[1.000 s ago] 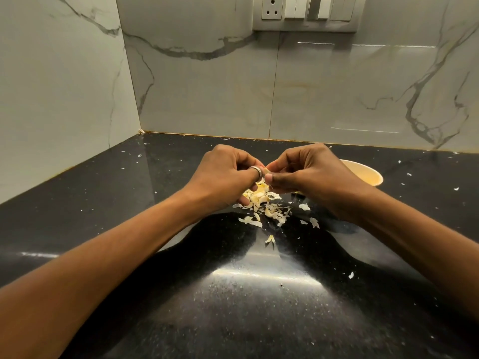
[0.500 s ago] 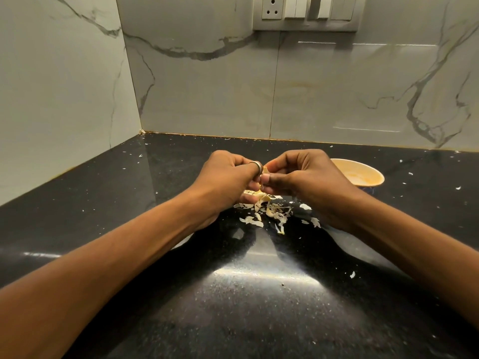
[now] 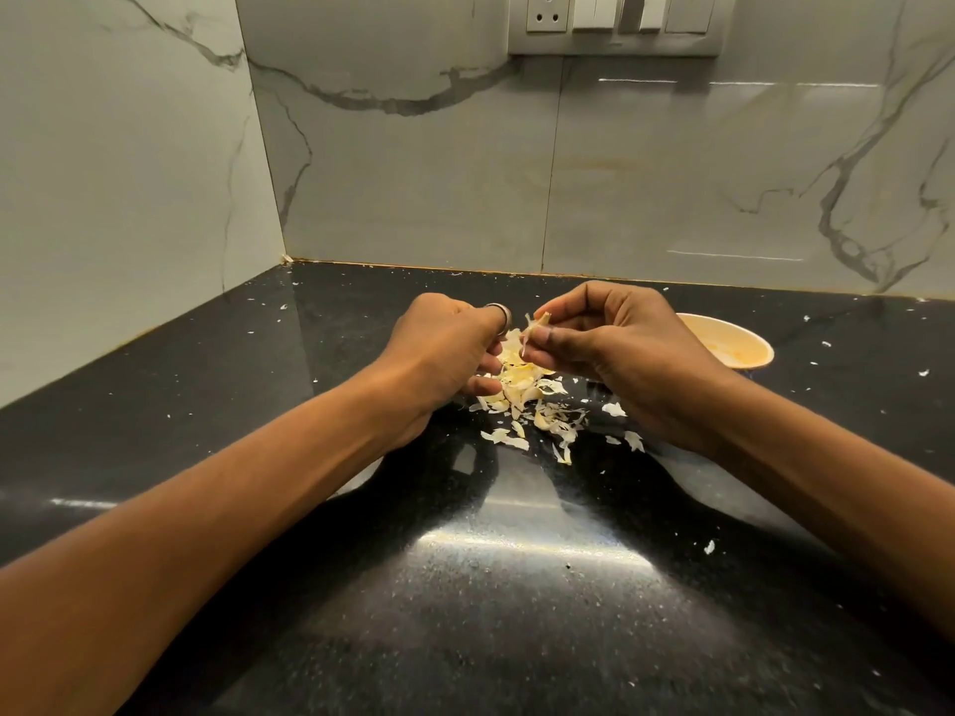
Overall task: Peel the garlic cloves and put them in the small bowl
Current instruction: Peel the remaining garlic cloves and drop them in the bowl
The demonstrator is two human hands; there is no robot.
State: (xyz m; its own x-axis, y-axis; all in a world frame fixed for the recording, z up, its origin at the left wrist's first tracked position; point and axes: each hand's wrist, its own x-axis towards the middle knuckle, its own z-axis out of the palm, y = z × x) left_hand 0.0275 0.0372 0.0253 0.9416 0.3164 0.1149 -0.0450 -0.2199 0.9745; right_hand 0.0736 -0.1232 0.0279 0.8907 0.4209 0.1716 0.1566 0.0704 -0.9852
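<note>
- Here, near the middle of the frame, the right hand (image 3: 615, 348) pinches a garlic clove (image 3: 538, 324) between thumb and forefinger, with a strip of pale skin hanging from it; the other fingers are curled in.
- The left hand (image 3: 444, 348) is just left of it and apart from the clove. Its ringed finger (image 3: 498, 315) is bent, and its lower fingers reach into the pile of peels (image 3: 517, 385). Whether they grip anything there cannot be told.
- The pile of peels lies on the black counter (image 3: 465, 612) below and between the two hands, with loose flakes spread toward the lower right of it.
- The small bowl (image 3: 752, 339) stands on the counter at mid right, partly hidden behind the right hand. Yellowish bits show inside, too blurred to name.
- More white flakes dot the counter at the left, the far right and the lower right.
- Grey-veined marble tiles (image 3: 413, 173) cover the walls, and a switch plate (image 3: 615, 23) with a socket sits at the top, right of centre.
</note>
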